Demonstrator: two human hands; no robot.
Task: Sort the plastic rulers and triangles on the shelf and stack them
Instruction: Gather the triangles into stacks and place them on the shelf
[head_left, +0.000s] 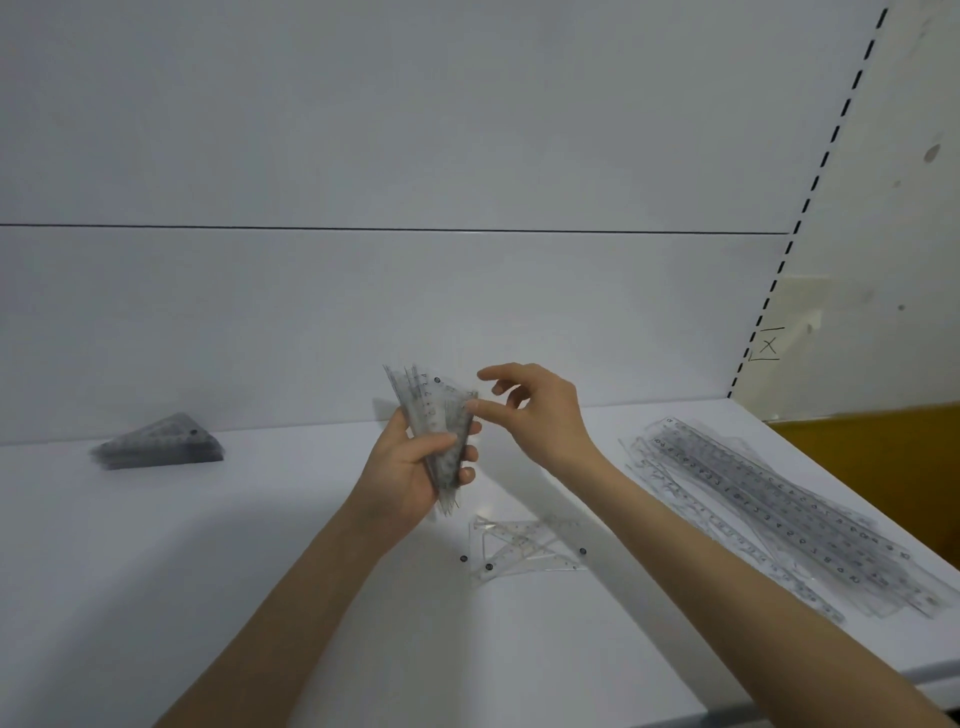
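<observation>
Several triangles (435, 415) in L hand (408, 480)

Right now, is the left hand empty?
No, the left hand grips a bunch of clear triangles upright above the shelf.

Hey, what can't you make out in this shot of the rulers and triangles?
Head view:
Held triangles: count; they overlap, left hand covers their lower part.
Far-left triangle stack: count, markings; blurred.
Ruler pile: count; clear pieces overlap.
Right hand: contact with the held triangles; too small.
</observation>
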